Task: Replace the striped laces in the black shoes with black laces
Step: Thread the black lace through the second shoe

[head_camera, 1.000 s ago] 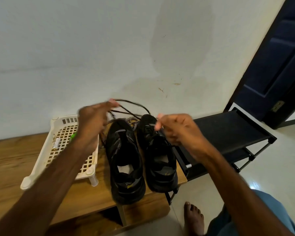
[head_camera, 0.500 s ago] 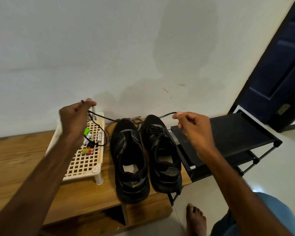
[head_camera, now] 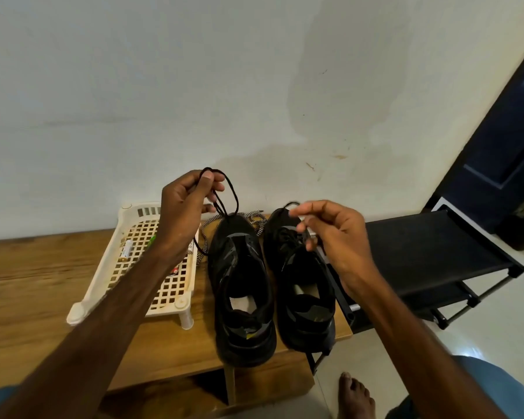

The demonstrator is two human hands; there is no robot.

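While left hand (head_camera: 183, 213) and right hand (head_camera: 339, 237) each pinch black lace (head_camera: 234, 193) over shoes (head_camera: 242, 267), white basket (head_camera: 124, 213) holding batteries (head_camera: 127, 250).

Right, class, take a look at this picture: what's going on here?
A person is relacing a pair of black shoes that stand on a wooden bench. The left hand holds a loop of black lace above one shoe, and the right hand pinches a lace end above the other. The striped laces lie loose behind the shoes, beside a white basket.
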